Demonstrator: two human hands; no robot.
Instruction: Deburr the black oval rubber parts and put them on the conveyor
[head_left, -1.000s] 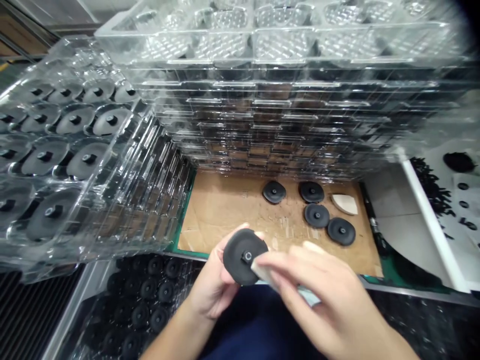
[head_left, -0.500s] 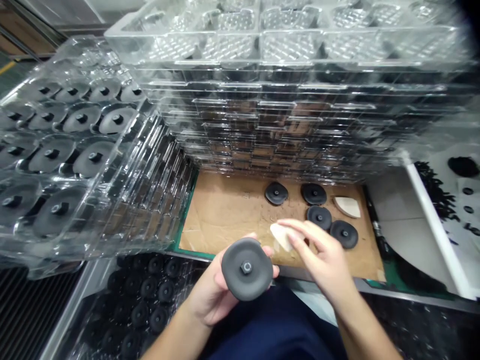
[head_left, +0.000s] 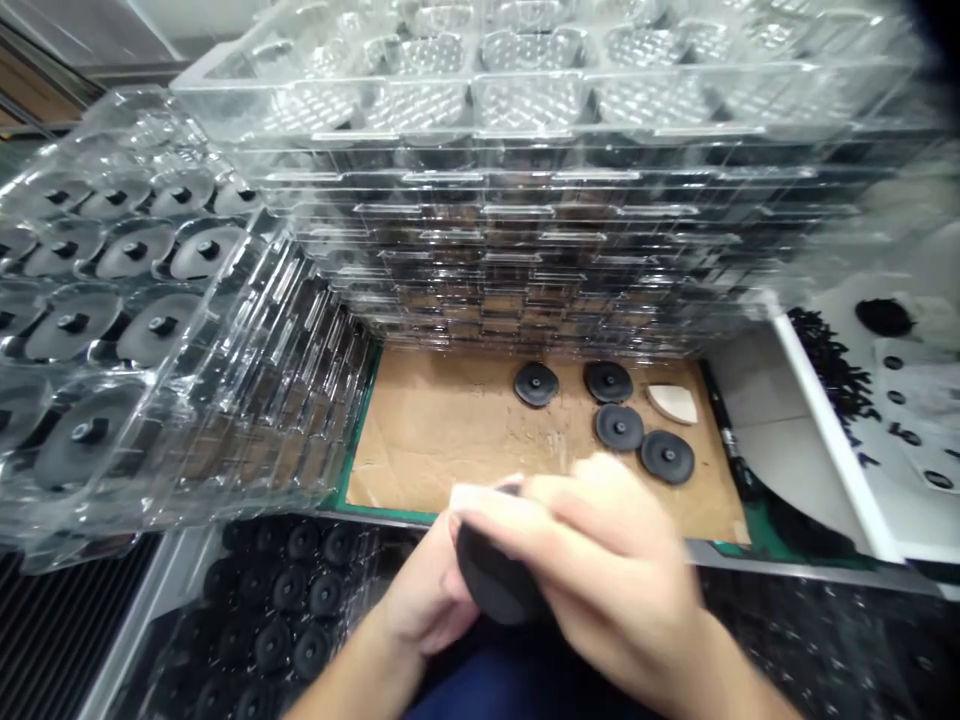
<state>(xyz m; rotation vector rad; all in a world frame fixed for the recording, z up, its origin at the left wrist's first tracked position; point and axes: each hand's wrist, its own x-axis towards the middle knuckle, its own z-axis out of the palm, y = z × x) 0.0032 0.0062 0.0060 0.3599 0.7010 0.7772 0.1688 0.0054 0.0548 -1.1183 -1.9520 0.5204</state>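
My left hand [head_left: 421,592] grips a black rounded disc [head_left: 495,582] from the left and underneath, low in the middle of the view. The disc is tilted; its central stud is hidden. My right hand [head_left: 622,565] is closed over the disc's upper edge, pinching a white pad [head_left: 468,497] against or very near it. Most of that pad is covered by my fingers. Beyond my hands, several similar black discs [head_left: 619,427] with central studs lie on brown cardboard [head_left: 435,420]. To their right sits a cream wedge-shaped pad [head_left: 673,404].
Tall stacks of clear plastic trays rise behind the cardboard [head_left: 525,215] and at the left [head_left: 217,400], the left ones holding black discs. More discs [head_left: 292,590] sit low on the left. At right, a white bin wall [head_left: 836,430] borders small black parts [head_left: 832,375].
My right hand has moved left and down, bringing the white pad onto or close to the disc. The disc has turned from facing me to a tilt. The view has shifted slightly.
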